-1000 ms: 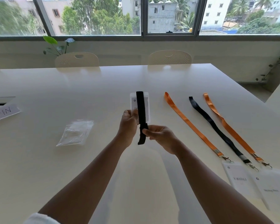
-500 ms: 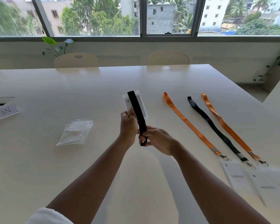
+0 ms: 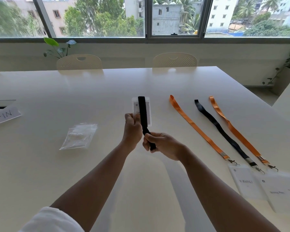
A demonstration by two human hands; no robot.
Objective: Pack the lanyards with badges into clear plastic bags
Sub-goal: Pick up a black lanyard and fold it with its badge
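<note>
Above the middle of the white table [image 3: 107, 91], my left hand [image 3: 131, 129] grips the lower part of a white badge [image 3: 135, 108] held upright. A folded black lanyard [image 3: 143, 114] lies over the badge's face. My right hand [image 3: 162, 145] grips the lanyard's lower end just below the badge. A pile of clear plastic bags [image 3: 79, 136] lies flat on the table to the left of my hands.
To the right lie an orange lanyard [image 3: 194, 126], a black lanyard [image 3: 221, 131] and a second orange lanyard [image 3: 236, 131], each clipped to a white badge [image 3: 244, 181] near the front edge. A handwritten paper sign [image 3: 2, 116] sits far left. Two chairs stand behind the table.
The badge tilted left half a second ago and now stands upright again. My right hand has closed round the lanyard's lower end, just below my left hand.
</note>
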